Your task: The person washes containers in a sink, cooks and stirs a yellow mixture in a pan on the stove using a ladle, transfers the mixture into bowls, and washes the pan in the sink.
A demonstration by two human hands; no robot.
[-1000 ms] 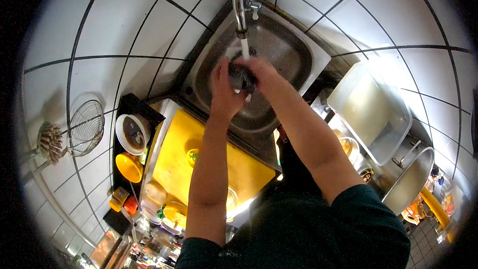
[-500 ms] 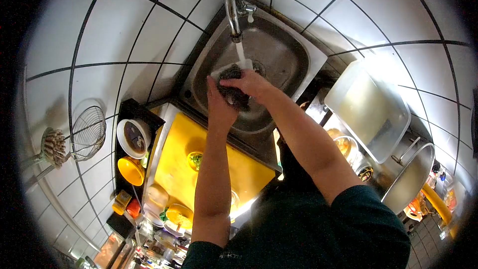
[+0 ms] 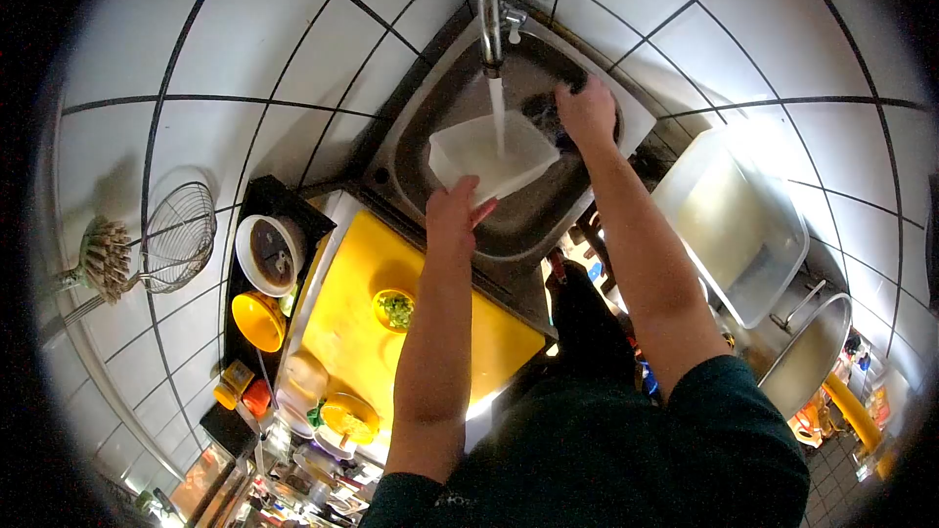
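Note:
My left hand [image 3: 455,207] grips the near edge of a translucent white plastic container [image 3: 479,152], which is tilted in the steel sink [image 3: 411,161]. Water from the tap [image 3: 491,34] runs into it. At the sink's right side, my right hand [image 3: 589,115] is closed, its fingers curled around a dark, rough-looking pad [image 3: 577,82] that is mostly hidden. A dark patch lies beside these fingers, around the drain; its edges are unclear.
Left of the sink, a yellow cutting board [image 3: 342,284] carries a small yellow bowl of chopped greens [image 3: 394,310]. A white bowl with dark liquid [image 3: 269,254] stands beyond it. On the right are a large translucent tub [image 3: 729,225] and a metal pot [image 3: 807,347]. A wire skimmer [image 3: 179,235] hangs on the wall.
My right hand has moved right, away from my left hand, taking the dark pad from over the container. The container now shows under the water, held by my left hand alone.

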